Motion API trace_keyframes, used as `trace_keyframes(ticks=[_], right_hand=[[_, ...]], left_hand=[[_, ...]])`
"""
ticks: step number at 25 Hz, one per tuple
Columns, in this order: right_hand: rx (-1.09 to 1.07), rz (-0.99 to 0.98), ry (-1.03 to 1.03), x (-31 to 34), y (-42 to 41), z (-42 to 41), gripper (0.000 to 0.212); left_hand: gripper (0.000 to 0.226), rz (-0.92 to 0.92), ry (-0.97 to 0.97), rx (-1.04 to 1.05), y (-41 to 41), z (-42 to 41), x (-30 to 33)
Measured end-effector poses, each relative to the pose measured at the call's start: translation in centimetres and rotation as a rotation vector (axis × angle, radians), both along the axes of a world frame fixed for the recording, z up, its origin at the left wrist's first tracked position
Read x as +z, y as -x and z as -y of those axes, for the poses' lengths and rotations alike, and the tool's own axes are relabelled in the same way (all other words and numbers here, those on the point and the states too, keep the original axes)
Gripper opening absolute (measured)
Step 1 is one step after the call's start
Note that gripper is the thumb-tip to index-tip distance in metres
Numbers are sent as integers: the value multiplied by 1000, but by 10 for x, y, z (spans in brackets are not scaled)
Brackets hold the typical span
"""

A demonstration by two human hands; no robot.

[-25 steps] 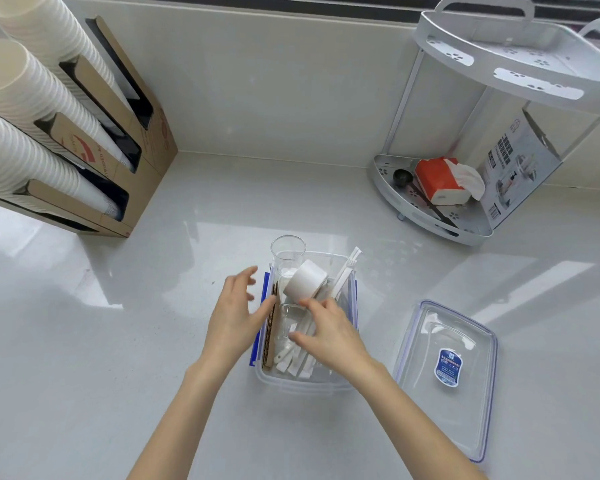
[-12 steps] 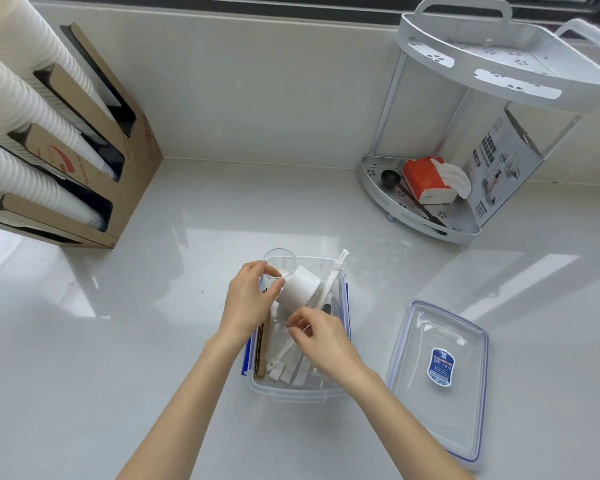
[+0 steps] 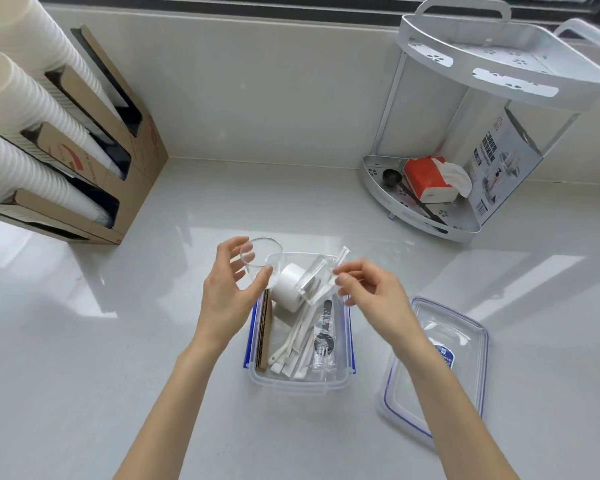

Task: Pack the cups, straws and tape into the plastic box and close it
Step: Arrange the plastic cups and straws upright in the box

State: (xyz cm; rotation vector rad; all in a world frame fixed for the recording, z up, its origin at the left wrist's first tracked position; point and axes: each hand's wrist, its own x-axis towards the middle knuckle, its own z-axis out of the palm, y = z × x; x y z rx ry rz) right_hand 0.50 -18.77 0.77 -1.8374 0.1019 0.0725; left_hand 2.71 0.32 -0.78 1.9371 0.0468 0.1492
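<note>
Cups were in both hands above the far end of the plastic box (image 3: 300, 381), which stood open on the pale counter (image 3: 84, 341). From the head camera, the left hand (image 3: 227, 292) held a clear cup (image 3: 260, 259) upright, thumb curled against its near side and fingers round its far side, just beyond the box's far left corner. The right hand (image 3: 371, 292) pinched a second clear cup (image 3: 317, 280) by its edge between thumb and forefinger; this cup was tilted on its side, its mouth turned toward the left hand. Directly under and between the two grips, a white roll of tape (image 3: 290, 287) lay inside the box at its far end, touching the tilted cup. Nearer the person than the grips, wrapped white straws (image 3: 300, 337) lay lengthwise along the box floor, with a black spoon in a clear wrapper (image 3: 324, 336) beside them on the right and brown cardboard pieces (image 3: 264, 332) standing against the left wall. Right of the right wrist, the clear lid (image 3: 437, 368) with a blue seal lay flat on the counter, apart from the box. Far left of the left hand, a cardboard holder (image 3: 125, 140) held stacks of white paper cups (image 3: 32, 133). Far right, a white corner shelf (image 3: 499, 57) carried a red tissue pack (image 3: 430, 180).
</note>
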Motion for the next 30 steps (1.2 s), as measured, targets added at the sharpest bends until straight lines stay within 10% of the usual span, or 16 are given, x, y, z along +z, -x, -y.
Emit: trace_keyframes(ticks=[21, 26, 30], right_hand=[[288, 112, 264, -3, 14, -25, 16], [45, 72, 169, -6, 11, -15, 28], [274, -26, 502, -14, 6, -11, 33]], left_hand=[[52, -18, -42, -166, 42, 18, -12], [51, -44, -41, -68, 38, 5, -16], [50, -64, -29, -18, 37, -3, -16]])
